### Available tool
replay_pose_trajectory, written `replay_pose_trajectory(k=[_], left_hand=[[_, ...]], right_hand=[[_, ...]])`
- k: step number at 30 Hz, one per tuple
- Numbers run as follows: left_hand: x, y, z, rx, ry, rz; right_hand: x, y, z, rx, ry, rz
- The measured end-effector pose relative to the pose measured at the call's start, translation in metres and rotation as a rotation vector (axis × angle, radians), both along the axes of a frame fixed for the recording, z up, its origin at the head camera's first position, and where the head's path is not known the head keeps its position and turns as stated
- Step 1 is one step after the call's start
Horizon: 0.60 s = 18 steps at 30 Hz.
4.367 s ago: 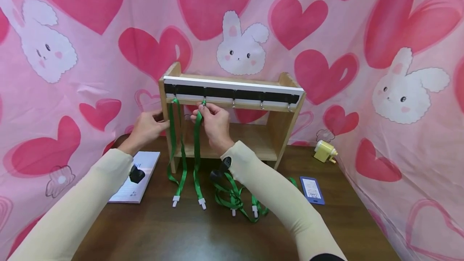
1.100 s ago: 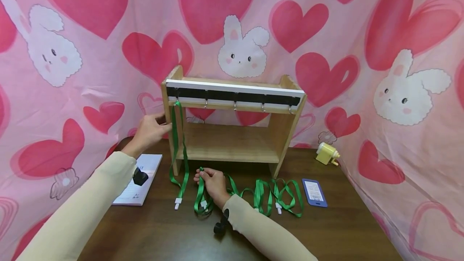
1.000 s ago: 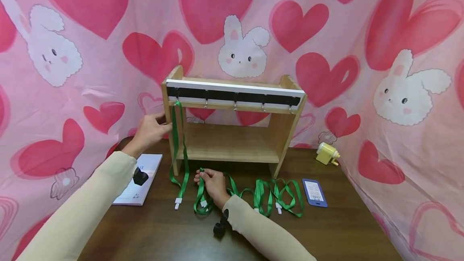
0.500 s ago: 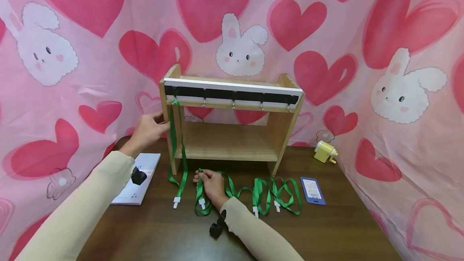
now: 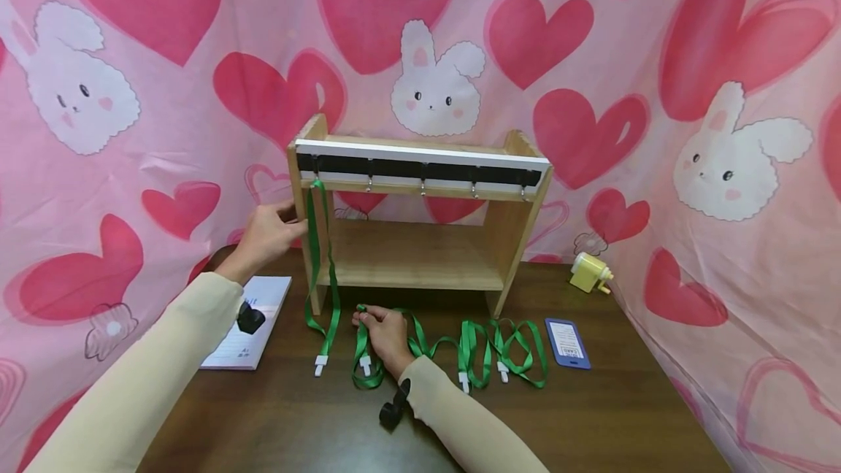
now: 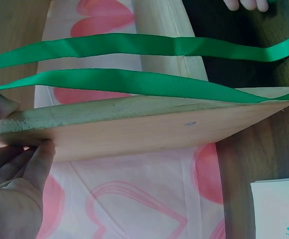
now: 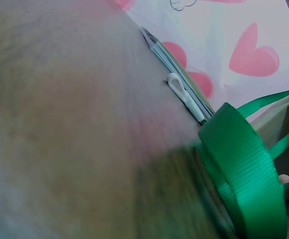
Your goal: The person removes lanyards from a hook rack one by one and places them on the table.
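My left hand point(image 5: 268, 231) grips the left side panel of a small wooden shelf point(image 5: 410, 258); the left wrist view has thumb and fingers on either side of that panel point(image 6: 159, 124). Low at the table, my right hand point(image 5: 388, 334) pinches the top of a green lanyard point(image 5: 362, 345), whose loop and white clip point(image 5: 365, 365) lie on the tabletop. That lanyard's band point(image 7: 243, 169) looms large in the right wrist view. Another green lanyard point(image 5: 314, 247) hangs from the leftmost hook of the hook strip point(image 5: 420, 168), clip down. The other hooks hold nothing.
More green lanyards point(image 5: 468, 349) lie loosely coiled right of my right hand. Beyond them are a blue card holder point(image 5: 567, 343) and a yellow pencil sharpener with a crank point(image 5: 590, 273). A white notebook point(image 5: 252, 327) lies under my left forearm.
Since the oldest frame, my right hand has come down from the second hook to the table with the lanyard. That hook is now bare. Both hands have stayed nearly still over the last second.
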State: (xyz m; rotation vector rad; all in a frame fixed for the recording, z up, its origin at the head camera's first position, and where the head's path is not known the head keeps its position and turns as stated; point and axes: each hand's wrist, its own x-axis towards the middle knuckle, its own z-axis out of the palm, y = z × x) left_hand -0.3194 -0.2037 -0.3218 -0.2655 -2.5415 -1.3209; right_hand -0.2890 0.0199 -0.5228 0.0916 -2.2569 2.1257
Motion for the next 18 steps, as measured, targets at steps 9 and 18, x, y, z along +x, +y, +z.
replay_pose_trajectory(k=[9, 18], left_hand=[[0.0027, -0.0023, -0.0008, -0.008, 0.012, 0.013], [0.0028, -0.0001, -0.0004, -0.031, 0.017, 0.019]], right_hand=[[0.0044, -0.0014, 0.002, 0.114, 0.044, -0.045], [0.0039, 0.0008, 0.0028, 0.058, 0.035, -0.041]])
